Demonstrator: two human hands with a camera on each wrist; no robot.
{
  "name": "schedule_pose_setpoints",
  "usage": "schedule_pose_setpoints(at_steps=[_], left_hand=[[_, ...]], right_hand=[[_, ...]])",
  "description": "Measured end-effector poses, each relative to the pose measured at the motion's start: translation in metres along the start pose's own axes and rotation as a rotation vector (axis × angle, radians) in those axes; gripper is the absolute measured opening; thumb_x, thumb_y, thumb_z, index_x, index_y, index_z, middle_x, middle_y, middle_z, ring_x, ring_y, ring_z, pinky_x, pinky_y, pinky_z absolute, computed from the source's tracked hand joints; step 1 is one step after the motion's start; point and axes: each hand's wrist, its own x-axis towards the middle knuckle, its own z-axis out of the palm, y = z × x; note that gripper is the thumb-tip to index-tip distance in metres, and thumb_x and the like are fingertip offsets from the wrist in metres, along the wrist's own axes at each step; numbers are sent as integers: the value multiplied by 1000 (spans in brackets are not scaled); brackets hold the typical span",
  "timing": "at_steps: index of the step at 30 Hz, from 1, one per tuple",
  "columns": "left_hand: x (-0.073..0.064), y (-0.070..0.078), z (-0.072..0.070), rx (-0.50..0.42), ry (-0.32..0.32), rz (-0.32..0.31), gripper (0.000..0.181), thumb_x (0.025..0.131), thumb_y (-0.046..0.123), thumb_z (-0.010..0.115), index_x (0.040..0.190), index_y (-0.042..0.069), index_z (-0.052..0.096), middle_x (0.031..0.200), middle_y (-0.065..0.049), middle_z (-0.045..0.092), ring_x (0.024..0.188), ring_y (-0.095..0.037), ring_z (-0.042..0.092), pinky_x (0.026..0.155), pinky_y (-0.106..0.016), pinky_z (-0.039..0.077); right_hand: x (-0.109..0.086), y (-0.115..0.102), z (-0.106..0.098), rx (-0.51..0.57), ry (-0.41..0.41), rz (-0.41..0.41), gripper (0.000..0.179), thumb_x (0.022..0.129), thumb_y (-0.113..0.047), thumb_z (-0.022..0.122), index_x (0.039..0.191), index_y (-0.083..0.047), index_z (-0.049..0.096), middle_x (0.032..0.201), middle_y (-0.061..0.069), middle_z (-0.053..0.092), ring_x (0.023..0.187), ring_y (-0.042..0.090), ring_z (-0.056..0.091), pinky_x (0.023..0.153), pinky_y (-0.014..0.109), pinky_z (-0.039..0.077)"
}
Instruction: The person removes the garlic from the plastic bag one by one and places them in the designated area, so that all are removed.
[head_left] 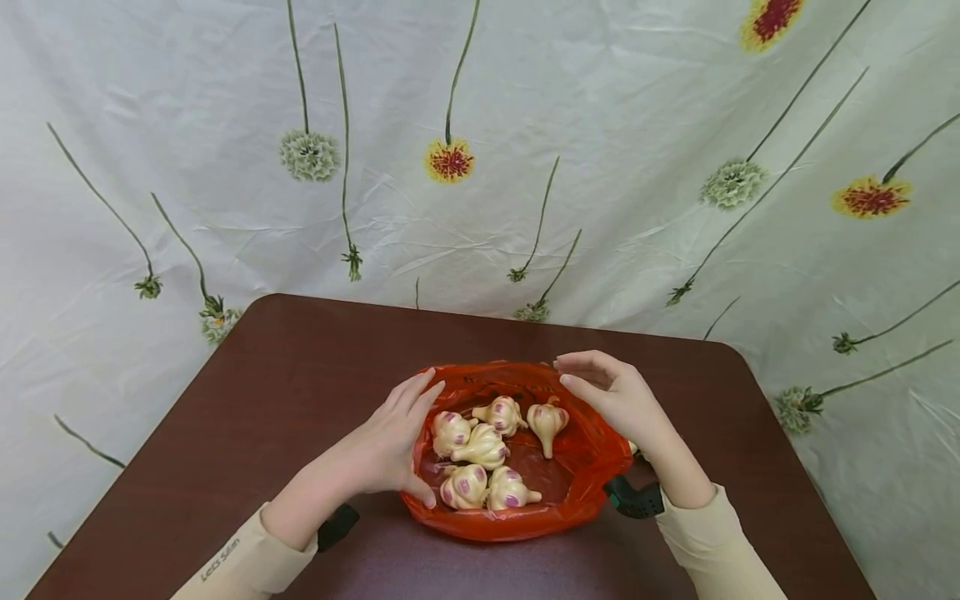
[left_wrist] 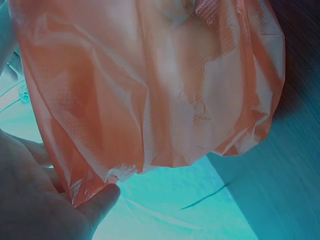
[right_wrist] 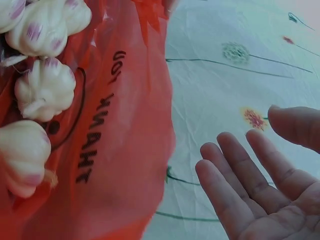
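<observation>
Pale cloth (head_left: pixel 225 108) printed with long-stemmed flowers hangs behind a dark brown worktop (head_left: pixel 315 350), its far corners rounded. From left to right, we find the person's left grip (head_left: pixel 390 446) first, at nine o'clock of a red plastic bag (head_left: pixel 495 527): fingers spread and unclenched, thumb and fingertips lightly against the bag's left rim. Next comes the bag itself, just below the centre of the head view, toward six o'clock, its mouth gaping upward. Inside we count six purple-streaked garlic bulbs (head_left: pixel 482 447), five clustered from nine o'clock to six, one alone near one o'clock, neck toward us. Last, at two o'clock of the bag, the right grip (head_left: pixel 615 404) hangs loose and holds nothing, fingertips near the far rim but apart from it.

We judge the bag light, limp and slippery, likely to crumple or tear if tugged at one spot; both sides of the rim look best to hold. Bulbs seem firm and smooth, easiest round the belly.
</observation>
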Motion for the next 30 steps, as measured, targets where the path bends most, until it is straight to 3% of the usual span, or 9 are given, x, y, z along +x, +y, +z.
schedule_pose_setpoints(at_steps=[6, 11, 19, 24, 30], left_hand=[[-1, 0, 0, 0, 6, 10, 132, 51, 41, 97, 151, -5, 25, 161, -26, 14, 146, -45, 16, 111, -64, 31], [-1, -1, -1, 5, 12, 21, 132, 50, 41, 98, 151, -6, 26, 160, -27, 15, 146, -46, 17, 111, -64, 31], [-2, -2, 0, 25, 14, 29, 131, 49, 40, 98, 150, -6, 28, 159, -27, 17, 145, -46, 18, 112, -64, 30], [-2, 0, 1, 17, -4, 26, 132, 50, 41, 98, 151, -6, 26, 160, -26, 14, 146, -45, 16, 113, -62, 31], [-2, 1, 2, 19, -11, 26, 131, 50, 39, 98, 151, -5, 26, 160, -26, 15, 146, -45, 16, 113, -61, 31]], right_hand=[[11, 4, 17, -59, -104, -14, 29, 95, -19, 66, 121, -8, 67, 124, 12, 68, 113, 28, 65, 97, 46, 52], [20, 13, 29, -136, -188, 49, 30, 95, -15, 64, 122, -4, 66, 124, 16, 67, 115, 32, 64, 96, 46, 53], [26, 28, 39, -186, -204, 166, 42, 94, -22, 66, 131, -4, 60, 134, 17, 60, 125, 37, 55, 100, 52, 48], [28, 34, 44, -217, -233, 191, 45, 95, -21, 65, 135, -1, 56, 139, 22, 55, 129, 40, 51, 103, 54, 46], [33, 43, 52, -310, -219, 201, 50, 89, -16, 70, 133, 2, 57, 135, 22, 58, 122, 40, 55, 100, 53, 47]])
